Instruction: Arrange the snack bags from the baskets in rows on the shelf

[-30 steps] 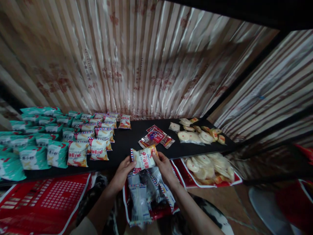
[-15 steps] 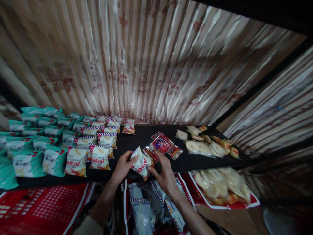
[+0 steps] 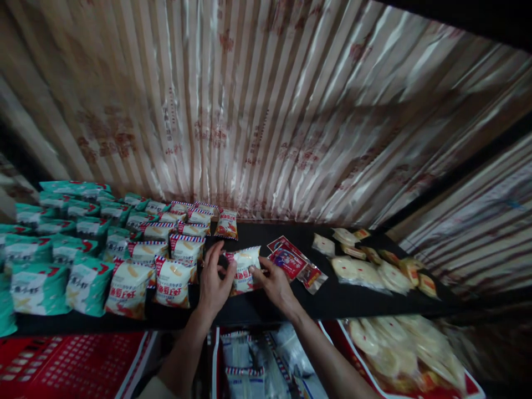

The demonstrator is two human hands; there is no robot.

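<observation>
A small white-and-orange snack bag (image 3: 246, 272) with red lettering is upright, just above or on the black shelf (image 3: 257, 307); I cannot tell if it touches. My right hand (image 3: 275, 284) pinches its right side, thumb on the front. At its left edge is my left hand (image 3: 216, 285), fingers raised and apart from the thumb, the thumb against the bag. Matching snack bags (image 3: 172, 281) stand in rows to the left, with one more (image 3: 226, 224) at the back. Flat red packets (image 3: 291, 260) lie right of my right hand.
Teal snack bags (image 3: 39, 288) fill the shelf's left end. Clear packs of pale round pieces (image 3: 361, 271) lie at the right. Below are a red basket (image 3: 91, 366), another holding striped-edge packages (image 3: 247, 382), and one with bagged pale rounds (image 3: 399, 349). A striped plastic sheet (image 3: 249, 111) hangs behind.
The snack bag has gone from tilted and nearer the front edge to more upright and further back. My left fingers have lifted from its upper edge. The view has shifted slightly.
</observation>
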